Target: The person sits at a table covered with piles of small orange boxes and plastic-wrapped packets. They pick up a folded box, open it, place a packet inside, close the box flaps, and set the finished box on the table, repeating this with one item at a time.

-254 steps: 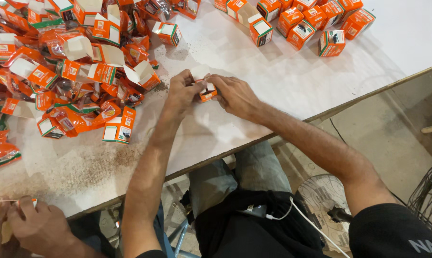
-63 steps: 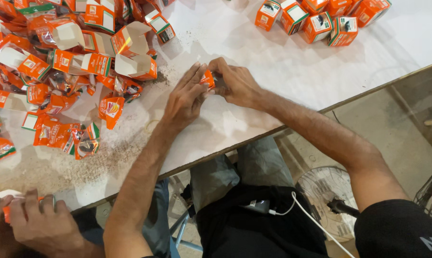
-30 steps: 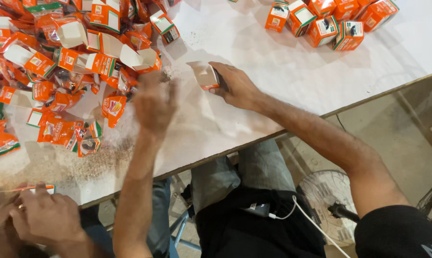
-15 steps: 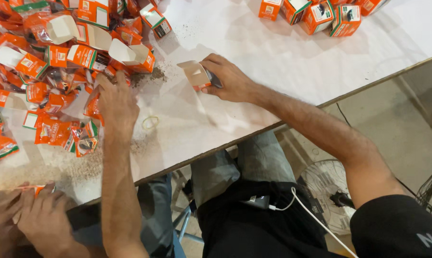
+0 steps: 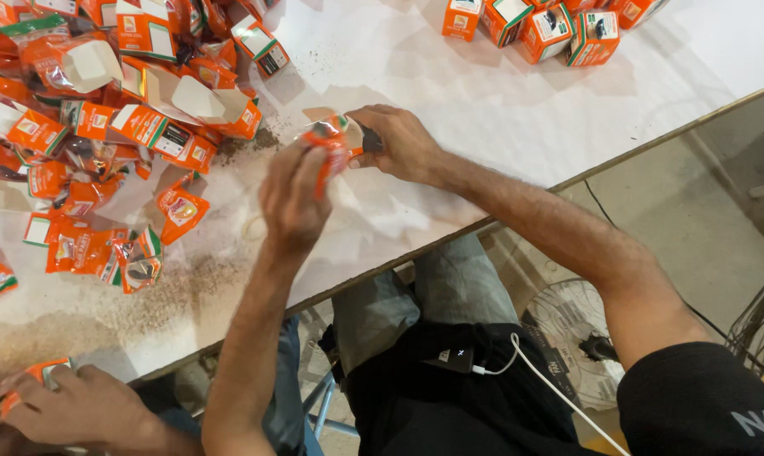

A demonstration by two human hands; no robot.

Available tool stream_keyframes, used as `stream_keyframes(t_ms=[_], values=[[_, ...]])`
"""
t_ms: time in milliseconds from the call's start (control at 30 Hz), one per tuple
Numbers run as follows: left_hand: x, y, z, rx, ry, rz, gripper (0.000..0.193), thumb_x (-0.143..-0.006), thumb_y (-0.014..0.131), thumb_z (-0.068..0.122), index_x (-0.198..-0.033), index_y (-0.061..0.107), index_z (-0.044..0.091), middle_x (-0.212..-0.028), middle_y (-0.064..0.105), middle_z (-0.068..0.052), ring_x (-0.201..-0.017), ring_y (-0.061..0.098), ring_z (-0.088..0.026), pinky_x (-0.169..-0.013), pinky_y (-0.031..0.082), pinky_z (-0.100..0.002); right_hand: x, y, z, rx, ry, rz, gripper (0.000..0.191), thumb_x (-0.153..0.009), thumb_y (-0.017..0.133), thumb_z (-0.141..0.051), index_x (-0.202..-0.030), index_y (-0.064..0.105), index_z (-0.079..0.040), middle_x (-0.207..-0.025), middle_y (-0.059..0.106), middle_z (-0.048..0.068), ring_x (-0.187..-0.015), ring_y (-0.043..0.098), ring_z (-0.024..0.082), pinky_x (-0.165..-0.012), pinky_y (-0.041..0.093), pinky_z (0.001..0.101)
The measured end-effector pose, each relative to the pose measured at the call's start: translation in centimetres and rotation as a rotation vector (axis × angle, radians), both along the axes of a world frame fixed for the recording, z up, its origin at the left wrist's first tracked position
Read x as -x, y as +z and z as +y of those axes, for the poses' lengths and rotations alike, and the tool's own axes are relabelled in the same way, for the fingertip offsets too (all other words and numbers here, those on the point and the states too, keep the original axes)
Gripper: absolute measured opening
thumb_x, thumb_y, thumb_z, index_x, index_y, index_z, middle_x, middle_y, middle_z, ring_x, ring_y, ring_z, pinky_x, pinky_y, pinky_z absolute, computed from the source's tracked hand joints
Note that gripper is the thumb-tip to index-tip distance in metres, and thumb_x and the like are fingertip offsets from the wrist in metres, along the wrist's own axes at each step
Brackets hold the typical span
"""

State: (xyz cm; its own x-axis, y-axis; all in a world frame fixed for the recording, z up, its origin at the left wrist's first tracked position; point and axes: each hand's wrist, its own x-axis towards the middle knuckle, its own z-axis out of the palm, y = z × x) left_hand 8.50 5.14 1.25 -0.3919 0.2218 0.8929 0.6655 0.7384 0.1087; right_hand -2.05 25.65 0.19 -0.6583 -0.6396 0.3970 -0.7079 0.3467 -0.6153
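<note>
Here, an orange sachet (image 5: 329, 145) is held just above the white table (image 5: 500, 118), between the two hands. The sachet is pinched at its lower end by the curled fingers of the left hand (image 5: 293, 198), which is blurred. A small open carton (image 5: 355, 135) is gripped by the right hand (image 5: 399, 142), with the fingers wrapped round it and the thumb pressed against its side; the sachet's upper end is located at the carton's mouth, touching it.

To the left, a heap of orange sachets and open cartons (image 5: 103, 127) is spread across the table, with dark loose grains (image 5: 171, 291) scattered on the surface near the table edge. At the far right, a group of closed orange cartons (image 5: 542, 25) is set upright. At the lower left corner, another person's hand (image 5: 78, 409) is closed on a further orange sachet (image 5: 35, 376).
</note>
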Motion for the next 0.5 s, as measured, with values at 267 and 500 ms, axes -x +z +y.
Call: stream_keyframes(t_ms=[267, 500], values=[[2.0, 1.2, 0.7, 0.290, 0.221, -0.264, 0.031, -0.090, 0.078, 0.013, -0.119, 0.069, 0.008, -0.117, 0.070, -0.006, -0.125, 0.051, -0.030, -0.107, 0.032, -0.054, 0.1, 0.0, 0.1, 0.010, 0.042, 0.058, 0.062, -0.078, 0.091, -0.031, -0.127, 0.062, -0.005, -0.103, 0.069, 0.015, -0.101, 0.062, 0.038, -0.087, 0.051, 0.0488], [4.7, -0.4, 2.2, -0.189, 0.232, -0.606, 0.021, -0.095, 0.078, 0.011, -0.110, 0.065, 0.003, -0.118, 0.048, -0.019, -0.118, 0.047, -0.033, -0.106, 0.041, -0.049, -0.1, 0.1, 0.0, 0.032, 0.057, 0.106, 0.064, -0.080, 0.090, -0.032, -0.128, 0.060, -0.003, -0.104, 0.068, 0.017, -0.103, 0.062, 0.039, -0.088, 0.050, 0.0492]])
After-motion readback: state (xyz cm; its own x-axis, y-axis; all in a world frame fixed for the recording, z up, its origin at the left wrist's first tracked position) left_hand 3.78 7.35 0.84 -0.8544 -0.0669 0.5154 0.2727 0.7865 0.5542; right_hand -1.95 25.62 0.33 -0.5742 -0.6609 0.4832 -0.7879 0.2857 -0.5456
